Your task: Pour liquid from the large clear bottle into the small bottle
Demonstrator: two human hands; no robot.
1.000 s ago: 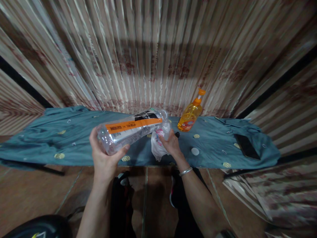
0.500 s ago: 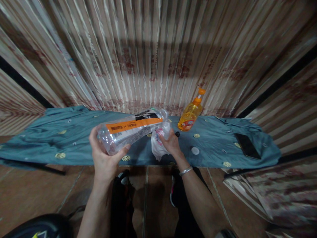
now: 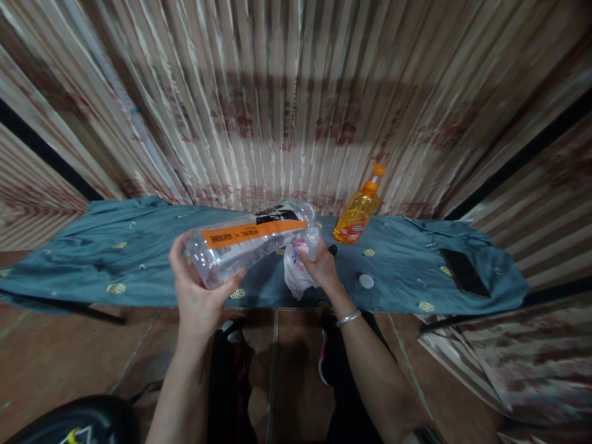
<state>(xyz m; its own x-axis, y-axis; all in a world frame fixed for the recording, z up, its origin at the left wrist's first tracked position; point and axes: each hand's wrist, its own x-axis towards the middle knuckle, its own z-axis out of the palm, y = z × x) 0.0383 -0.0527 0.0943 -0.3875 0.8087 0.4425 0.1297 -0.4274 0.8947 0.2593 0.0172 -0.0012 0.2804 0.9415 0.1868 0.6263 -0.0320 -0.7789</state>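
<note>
My left hand [image 3: 198, 296] is wrapped around the base of a large clear plastic bottle [image 3: 222, 262] with an orange and black label. The bottle lies tilted, almost level, its open mouth pointing right above my right hand [image 3: 321, 265]. Between the closed fingers of that hand is a crumpled white plastic bag [image 3: 298, 277] with pink print. Its translucent upper part meets the bottle's mouth; whether anything flows there I cannot tell. Behind and to the right stands a pump bottle [image 3: 356, 216] of yellow-orange liquid. A round white cap [image 3: 366, 281] lies nearer on the cloth.
A teal patterned cloth [image 3: 148, 246] covers the narrow table. A black phone [image 3: 464, 271] lies at the right, and a small black object [image 3: 332, 250] sits beside my right hand. Pleated curtains [image 3: 259, 92] rise behind; a black rounded object [image 3: 87, 419] is at lower left.
The view has shifted very slightly. Both hands keep their grip, and the large bottle stays tilted over the right hand.
</note>
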